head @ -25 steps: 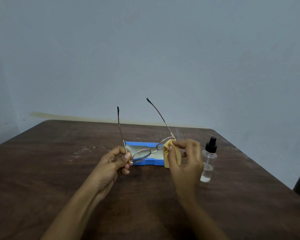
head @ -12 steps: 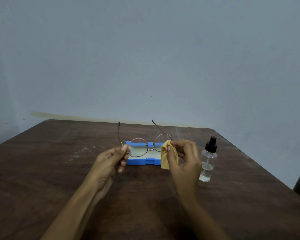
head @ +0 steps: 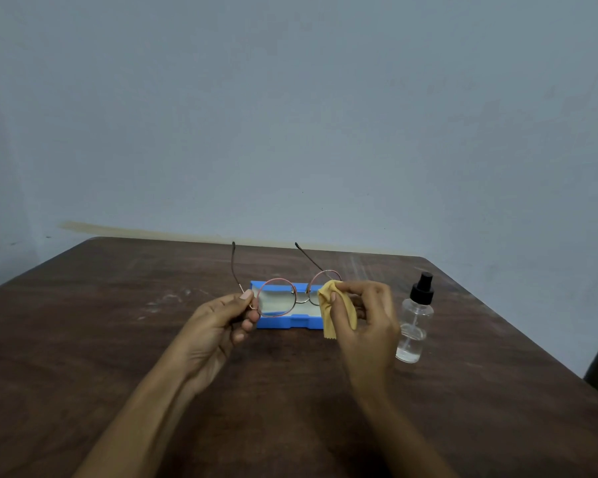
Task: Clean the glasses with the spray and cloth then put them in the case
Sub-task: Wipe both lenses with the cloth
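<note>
Right now the glasses [head: 277, 297] are held up off the desk [head: 118, 339] between both hands, just on the near side of the case [head: 280, 322], so that the case's pale lining shows through the lenses. They have a thin, round, pinkish metal frame. Both temples are unfolded and point away toward the far wall [head: 290, 115], their dark tips raised.

The left hand [head: 221, 326] pinches the left end of the frame, by the hinge, between thumb and forefinger. Its other fingers [head: 246, 326] are curled in below.

The right hand [head: 366, 319] holds the yellow cloth [head: 326, 319] folded over the right lens. The thumb presses it on the near side and the fingers pinch from the far side. A loose corner of the cloth hangs down in front of the case's right end.

The case is blue, lies open and flat on the dark wooden desk, and its long side runs left to right.

The spray bottle [head: 415, 322] stands upright on the desk, just to the right of the right hand and apart from it. It is clear, with a black pump top and a little liquid at the bottom.
</note>
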`<state>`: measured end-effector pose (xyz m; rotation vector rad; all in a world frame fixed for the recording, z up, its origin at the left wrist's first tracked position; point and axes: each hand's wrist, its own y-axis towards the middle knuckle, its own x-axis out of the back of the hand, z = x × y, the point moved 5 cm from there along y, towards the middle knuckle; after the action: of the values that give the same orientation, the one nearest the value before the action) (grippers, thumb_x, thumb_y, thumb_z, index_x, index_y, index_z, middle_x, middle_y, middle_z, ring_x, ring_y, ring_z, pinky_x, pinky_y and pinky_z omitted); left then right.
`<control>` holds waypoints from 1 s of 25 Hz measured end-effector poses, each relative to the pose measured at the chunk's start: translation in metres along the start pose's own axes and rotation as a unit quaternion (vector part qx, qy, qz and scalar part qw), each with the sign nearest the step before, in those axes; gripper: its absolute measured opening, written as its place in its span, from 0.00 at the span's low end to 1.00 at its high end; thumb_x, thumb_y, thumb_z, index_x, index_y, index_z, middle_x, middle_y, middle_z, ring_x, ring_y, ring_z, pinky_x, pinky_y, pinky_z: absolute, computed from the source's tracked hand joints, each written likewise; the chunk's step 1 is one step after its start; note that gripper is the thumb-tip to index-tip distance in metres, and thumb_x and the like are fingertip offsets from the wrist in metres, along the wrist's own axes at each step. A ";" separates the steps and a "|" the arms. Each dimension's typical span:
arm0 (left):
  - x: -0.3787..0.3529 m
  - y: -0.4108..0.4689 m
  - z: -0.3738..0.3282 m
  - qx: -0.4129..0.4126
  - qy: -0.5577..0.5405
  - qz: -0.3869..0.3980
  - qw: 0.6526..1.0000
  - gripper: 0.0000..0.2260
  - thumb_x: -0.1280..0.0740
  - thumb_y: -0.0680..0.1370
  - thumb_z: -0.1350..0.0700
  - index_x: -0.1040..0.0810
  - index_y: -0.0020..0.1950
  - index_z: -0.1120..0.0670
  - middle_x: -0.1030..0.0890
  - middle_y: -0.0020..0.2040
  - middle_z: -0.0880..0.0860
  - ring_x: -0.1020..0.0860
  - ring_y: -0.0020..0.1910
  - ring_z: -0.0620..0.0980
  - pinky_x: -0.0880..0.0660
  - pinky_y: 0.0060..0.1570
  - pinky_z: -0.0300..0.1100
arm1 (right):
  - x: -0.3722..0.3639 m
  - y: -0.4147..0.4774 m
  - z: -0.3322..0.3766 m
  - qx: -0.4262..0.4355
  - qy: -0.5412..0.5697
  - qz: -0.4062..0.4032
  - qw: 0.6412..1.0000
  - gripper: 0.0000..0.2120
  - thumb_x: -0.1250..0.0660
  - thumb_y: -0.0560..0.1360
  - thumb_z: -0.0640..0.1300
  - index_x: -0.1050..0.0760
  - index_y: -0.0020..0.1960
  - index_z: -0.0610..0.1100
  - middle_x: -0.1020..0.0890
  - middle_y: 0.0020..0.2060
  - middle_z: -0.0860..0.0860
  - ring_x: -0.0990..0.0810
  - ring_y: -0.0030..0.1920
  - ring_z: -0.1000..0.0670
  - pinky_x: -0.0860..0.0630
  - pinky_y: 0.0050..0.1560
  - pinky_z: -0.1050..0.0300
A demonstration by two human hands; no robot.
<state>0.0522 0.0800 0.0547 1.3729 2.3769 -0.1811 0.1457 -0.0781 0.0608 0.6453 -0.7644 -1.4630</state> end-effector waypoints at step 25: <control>-0.003 0.001 0.007 -0.008 0.065 0.045 0.997 0.11 0.42 0.77 0.61 0.28 0.35 0.59 0.26 0.23 0.48 0.30 0.20 0.39 0.33 0.19 0.27 | 0.001 0.001 0.020 0.161 -0.083 -0.022 0.983 0.07 0.37 0.73 0.41 0.23 0.46 0.39 0.23 0.40 0.48 0.27 0.40 0.58 0.32 0.44 0.75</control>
<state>0.0566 0.0759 0.0494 1.5242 2.4075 -0.0496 0.1312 -0.0775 0.0740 0.7938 -1.1380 -1.4592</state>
